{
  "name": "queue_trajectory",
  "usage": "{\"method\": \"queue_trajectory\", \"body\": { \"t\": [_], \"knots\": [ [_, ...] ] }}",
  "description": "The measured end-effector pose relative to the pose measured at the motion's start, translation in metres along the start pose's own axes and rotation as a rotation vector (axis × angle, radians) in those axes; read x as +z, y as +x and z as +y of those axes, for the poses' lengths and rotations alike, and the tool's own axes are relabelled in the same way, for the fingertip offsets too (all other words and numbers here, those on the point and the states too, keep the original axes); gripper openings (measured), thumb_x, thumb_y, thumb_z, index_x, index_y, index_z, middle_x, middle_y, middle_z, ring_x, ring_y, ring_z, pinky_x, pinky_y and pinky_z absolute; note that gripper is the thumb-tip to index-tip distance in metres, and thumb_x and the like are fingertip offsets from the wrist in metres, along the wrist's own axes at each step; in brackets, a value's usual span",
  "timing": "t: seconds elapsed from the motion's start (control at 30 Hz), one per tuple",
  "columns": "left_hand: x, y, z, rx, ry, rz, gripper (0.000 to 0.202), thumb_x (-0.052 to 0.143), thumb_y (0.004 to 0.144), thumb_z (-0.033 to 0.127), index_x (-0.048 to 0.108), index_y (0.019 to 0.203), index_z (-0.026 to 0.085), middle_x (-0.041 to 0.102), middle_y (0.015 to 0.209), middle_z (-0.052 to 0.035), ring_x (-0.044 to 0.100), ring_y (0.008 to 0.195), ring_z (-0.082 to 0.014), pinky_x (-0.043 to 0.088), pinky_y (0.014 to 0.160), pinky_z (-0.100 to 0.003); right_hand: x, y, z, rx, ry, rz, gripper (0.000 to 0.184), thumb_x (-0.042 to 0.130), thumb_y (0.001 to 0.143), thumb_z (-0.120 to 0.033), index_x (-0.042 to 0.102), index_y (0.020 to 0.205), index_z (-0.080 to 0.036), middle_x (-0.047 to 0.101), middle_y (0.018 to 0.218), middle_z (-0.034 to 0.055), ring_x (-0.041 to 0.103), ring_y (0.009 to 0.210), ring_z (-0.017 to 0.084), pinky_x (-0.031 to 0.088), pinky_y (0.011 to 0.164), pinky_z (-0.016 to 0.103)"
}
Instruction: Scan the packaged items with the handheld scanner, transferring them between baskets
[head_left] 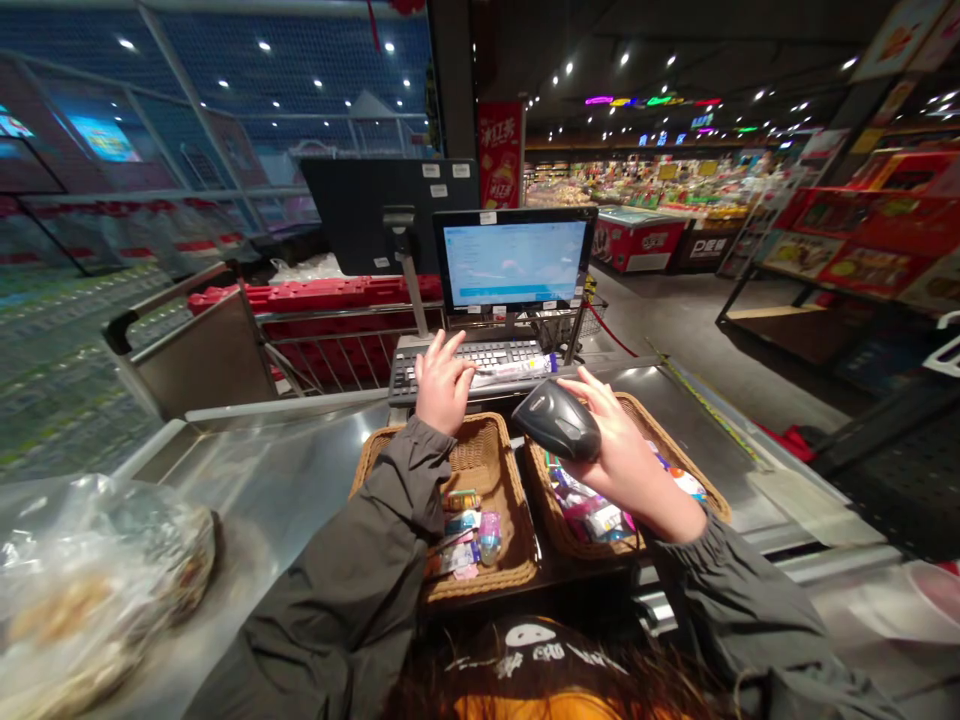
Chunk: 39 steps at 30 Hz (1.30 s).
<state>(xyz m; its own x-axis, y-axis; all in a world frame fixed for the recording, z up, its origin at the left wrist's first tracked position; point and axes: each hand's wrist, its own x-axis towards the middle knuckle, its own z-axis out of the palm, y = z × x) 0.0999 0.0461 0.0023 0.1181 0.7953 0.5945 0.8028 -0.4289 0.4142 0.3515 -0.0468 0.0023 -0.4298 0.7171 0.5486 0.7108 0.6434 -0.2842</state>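
My left hand (444, 380) rests over the left end of a keyboard (487, 358), fingers stretched out onto the keys. My right hand (619, 445) is closed around a black barcode scanner (556, 420), held above two wicker baskets. The left basket (517, 560) holds several small packets. The right basket (551, 515) is also filled with small wrapped items. Behind the keyboard stands a lit monitor (514, 260).
A steel checkout counter (270, 470) spreads to both sides. A clear plastic bag of goods (90, 580) lies at the near left. Red shopping carts (330, 300) stand behind the counter. Store shelves (862, 240) and a freezer (637, 240) fill the right background.
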Motion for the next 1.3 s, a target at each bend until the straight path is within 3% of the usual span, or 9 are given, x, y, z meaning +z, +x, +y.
{"method": "queue_trajectory", "body": {
  "t": [0.37,0.73,1.03,1.3],
  "knots": [
    [-0.009,-0.015,-0.028,-0.03,0.064,-0.038,0.025,0.043,0.094,0.025,0.067,0.085,0.022,0.046,0.153,-0.003,0.023,0.151,-0.028,0.018,0.117,-0.066,0.018,0.011,-0.008,0.034,-0.013,-0.029,0.053,0.062,0.075,-0.022,0.057,0.128,-0.021,0.039,0.154,0.0165,0.014,0.151,0.042,0.021,0.113,0.075],
    [-0.009,-0.049,-0.076,-0.151,0.114,-0.222,0.023,0.047,0.091,0.023,0.069,0.083,0.022,0.048,0.151,-0.0036,0.025,0.15,-0.0295,0.018,0.116,-0.068,0.045,0.027,-0.017,0.022,0.035,-0.082,0.043,0.064,0.075,-0.023,0.062,0.118,-0.019,0.036,0.157,0.0166,0.013,0.151,0.042,0.019,0.114,0.074],
    [0.007,-0.08,-0.112,-0.234,0.122,-0.376,0.024,0.049,0.089,0.022,0.071,0.08,0.022,0.052,0.149,-0.0047,0.027,0.149,-0.0318,0.021,0.113,-0.071,0.06,0.03,-0.024,0.014,0.034,-0.11,0.043,0.064,0.074,-0.021,0.062,0.117,-0.018,0.037,0.156,0.0174,0.014,0.151,0.043,0.022,0.114,0.074],
    [0.031,-0.103,-0.13,-0.214,0.232,-0.524,0.025,0.049,0.088,0.019,0.073,0.081,0.022,0.055,0.145,-0.0034,0.029,0.148,-0.0322,0.023,0.116,-0.065,0.066,0.031,-0.03,0.016,0.04,-0.118,0.043,0.064,0.073,-0.022,0.061,0.116,-0.019,0.04,0.154,0.0175,0.017,0.15,0.043,0.024,0.113,0.074]
  ]
}}
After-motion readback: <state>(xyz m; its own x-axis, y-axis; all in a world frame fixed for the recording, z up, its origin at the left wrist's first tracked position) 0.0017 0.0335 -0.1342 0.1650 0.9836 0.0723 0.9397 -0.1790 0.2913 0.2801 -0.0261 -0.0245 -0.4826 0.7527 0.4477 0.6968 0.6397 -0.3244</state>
